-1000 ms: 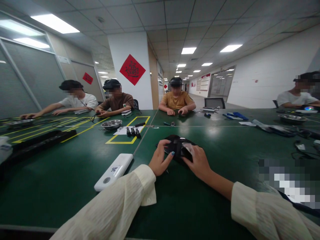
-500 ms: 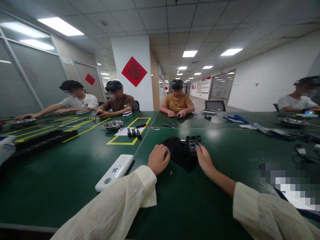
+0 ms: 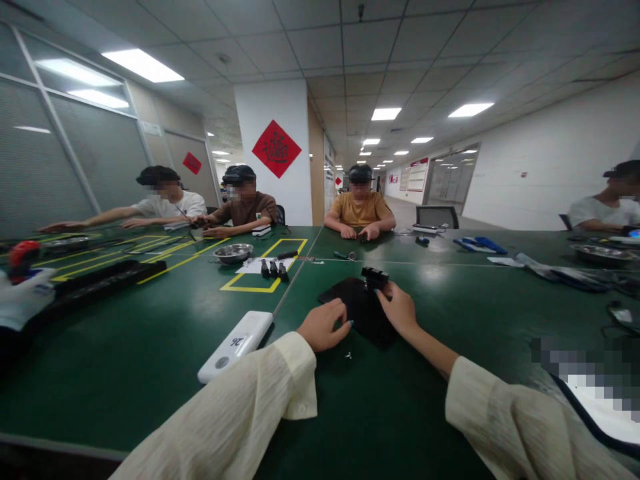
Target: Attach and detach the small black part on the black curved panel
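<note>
My right hand (image 3: 400, 309) is closed on a small black notched block (image 3: 375, 276), its fingers and thumb pinching the near end. The block is tilted above a dark, flat, bag-like piece (image 3: 350, 297) lying on the table. My left hand (image 3: 326, 325) rests at the near left edge of that dark piece. Its fingers are loosely bent, the thumb stands apart from them, and nothing shows between. A tiny pale scrap (image 3: 349, 355) lies in front of the dark piece. What the dark piece is, I cannot make out.
A white power bank marked 26 (image 3: 236, 347) lies left of my left arm. Farther off are a metal bowl (image 3: 234, 253), several small black parts (image 3: 275, 269) and pliers (image 3: 345, 255). A gloved hand (image 3: 25, 293) shows at far left. People sit across the table.
My right hand has lifted and tilted the black block, which stood behind its fingers before. My left hand has shifted slightly down and right. A gloved hand has come farther into view at left.
</note>
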Demonstrator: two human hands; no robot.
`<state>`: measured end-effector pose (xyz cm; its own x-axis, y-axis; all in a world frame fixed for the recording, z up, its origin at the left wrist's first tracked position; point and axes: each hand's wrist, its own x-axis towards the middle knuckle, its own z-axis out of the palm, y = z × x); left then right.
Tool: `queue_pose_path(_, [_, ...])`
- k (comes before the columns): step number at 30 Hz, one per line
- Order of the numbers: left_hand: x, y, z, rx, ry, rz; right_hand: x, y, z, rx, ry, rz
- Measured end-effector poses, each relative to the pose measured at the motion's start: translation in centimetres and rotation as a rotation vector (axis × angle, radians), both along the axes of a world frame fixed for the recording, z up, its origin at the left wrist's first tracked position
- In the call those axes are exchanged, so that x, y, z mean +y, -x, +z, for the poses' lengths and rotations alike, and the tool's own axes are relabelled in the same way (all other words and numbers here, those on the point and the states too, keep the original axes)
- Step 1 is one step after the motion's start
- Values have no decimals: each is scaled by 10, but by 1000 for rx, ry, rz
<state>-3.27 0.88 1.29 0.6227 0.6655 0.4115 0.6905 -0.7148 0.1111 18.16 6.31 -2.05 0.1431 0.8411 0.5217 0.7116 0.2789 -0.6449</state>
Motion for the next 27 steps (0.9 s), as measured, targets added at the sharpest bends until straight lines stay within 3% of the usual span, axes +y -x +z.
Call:
queue_pose_path(2, [1,3,3,163,4,-194,-1,-1,2,-81,38,-20])
queue_pose_path(4, [2,3,4,272,-4,-266,-1,-2,5,-156,60,-46])
queue_pose_path(13, [-8,-7,-2,450,-93,-275,5,15,14,-368,98,-161])
queue_pose_path(20, [-4,-6,-3,385,-126,-214,6,17,12,-497,107,-133])
queue_pose_path(27, [-4,-5,-3,338,-155,-168,8,19,21,-597,153,-131])
